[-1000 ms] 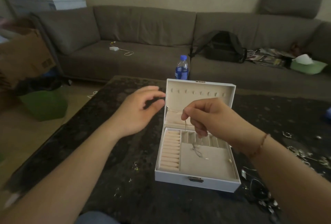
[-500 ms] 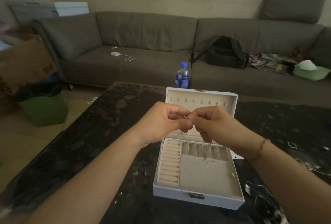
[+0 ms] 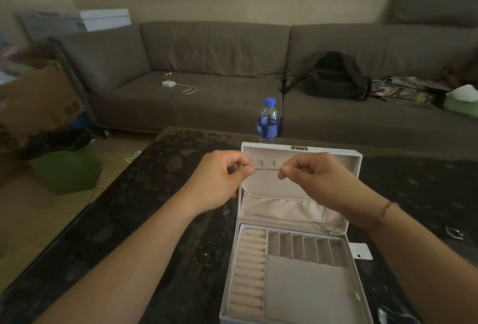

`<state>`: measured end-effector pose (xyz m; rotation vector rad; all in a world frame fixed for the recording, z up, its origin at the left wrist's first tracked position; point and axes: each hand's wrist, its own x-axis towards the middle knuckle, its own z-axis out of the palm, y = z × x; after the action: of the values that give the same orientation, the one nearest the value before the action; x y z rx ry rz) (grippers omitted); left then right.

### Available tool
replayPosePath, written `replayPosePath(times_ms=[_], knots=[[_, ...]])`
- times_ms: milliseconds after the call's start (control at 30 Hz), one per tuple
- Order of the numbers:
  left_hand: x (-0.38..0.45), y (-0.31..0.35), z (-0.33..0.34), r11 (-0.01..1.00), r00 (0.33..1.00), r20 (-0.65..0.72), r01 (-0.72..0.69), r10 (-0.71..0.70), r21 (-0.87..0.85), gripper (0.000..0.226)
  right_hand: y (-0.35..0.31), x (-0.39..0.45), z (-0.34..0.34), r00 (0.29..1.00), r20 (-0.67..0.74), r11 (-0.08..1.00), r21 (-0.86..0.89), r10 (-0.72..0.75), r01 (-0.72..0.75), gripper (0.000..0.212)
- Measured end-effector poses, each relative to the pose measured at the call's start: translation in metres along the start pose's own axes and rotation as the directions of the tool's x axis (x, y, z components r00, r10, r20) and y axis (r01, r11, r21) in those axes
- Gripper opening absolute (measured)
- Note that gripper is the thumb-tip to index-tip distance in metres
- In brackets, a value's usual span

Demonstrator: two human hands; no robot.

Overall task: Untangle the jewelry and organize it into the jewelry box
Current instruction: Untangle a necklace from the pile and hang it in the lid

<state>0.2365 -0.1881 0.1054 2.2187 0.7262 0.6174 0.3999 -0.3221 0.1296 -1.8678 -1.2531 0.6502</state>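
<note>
A white jewelry box [image 3: 349, 261] stands open on the dark table, its cream lid upright with a row of hooks and a satin pocket. A thin chain necklace [image 3: 266, 169] is stretched level in front of the lid's hooks. My left hand [image 3: 222, 178] pinches its left end and my right hand [image 3: 313, 176] pinches the other. The rest of the chain hangs below my right wrist and drapes at the box's back right. A small pale piece [image 3: 357, 296] lies in the large tray compartment.
A blue-capped water bottle [image 3: 268, 119] stands just behind the box. A white tag [image 3: 362, 251] lies right of the box, with loose jewelry [image 3: 454, 233] on the dark table [image 3: 144, 220]. A grey sofa [image 3: 207, 65] with a black backpack [image 3: 333, 77] lies beyond.
My hands met over the box, then rose and drew apart, pulling the chain taut in front of the lid hooks. The chain's hanging part lifted out of the tray toward the right.
</note>
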Motion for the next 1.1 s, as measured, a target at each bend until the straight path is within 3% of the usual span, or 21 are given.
replayPosePath(times_ms=[167, 333, 467, 633, 867, 1100], knots=[[0.013, -0.021, 0.030, 0.985, 0.933, -0.331, -0.100, 0.142, 0.140, 0.007, 0.019, 0.026, 0.021, 0.975, -0.220, 1.000, 0.025, 0.016, -0.010, 0.014], [0.030, -0.031, 0.042, 0.922, 0.838, -0.449, -0.146, 0.308, 0.360, 0.006, 0.027, 0.044, 0.047, 0.884, -0.456, 0.989, -0.141, -0.105, 0.045, 0.014], [0.040, -0.033, 0.047, 0.884, 0.812, -0.480, -0.093, 0.333, 0.458, 0.004, 0.029, 0.058, 0.063, 0.807, -0.558, 0.969, -0.239, -0.194, 0.068, 0.015], [0.043, -0.036, 0.051, 0.871, 0.823, -0.492, -0.008, 0.284, 0.491, 0.005, 0.033, 0.070, 0.076, 0.783, -0.612, 0.991, -0.124, -0.109, 0.041, 0.014], [0.046, -0.036, 0.057, 0.862, 0.827, -0.496, 0.030, 0.263, 0.507, 0.002, 0.038, 0.077, 0.086, 0.734, -0.660, 0.982, -0.184, -0.159, 0.048, 0.016], [0.041, -0.039, 0.054, 0.873, 0.840, -0.458, -0.038, 0.292, 0.487, 0.013, 0.039, 0.078, 0.088, 0.772, -0.614, 0.978, -0.204, -0.163, 0.045, 0.019]])
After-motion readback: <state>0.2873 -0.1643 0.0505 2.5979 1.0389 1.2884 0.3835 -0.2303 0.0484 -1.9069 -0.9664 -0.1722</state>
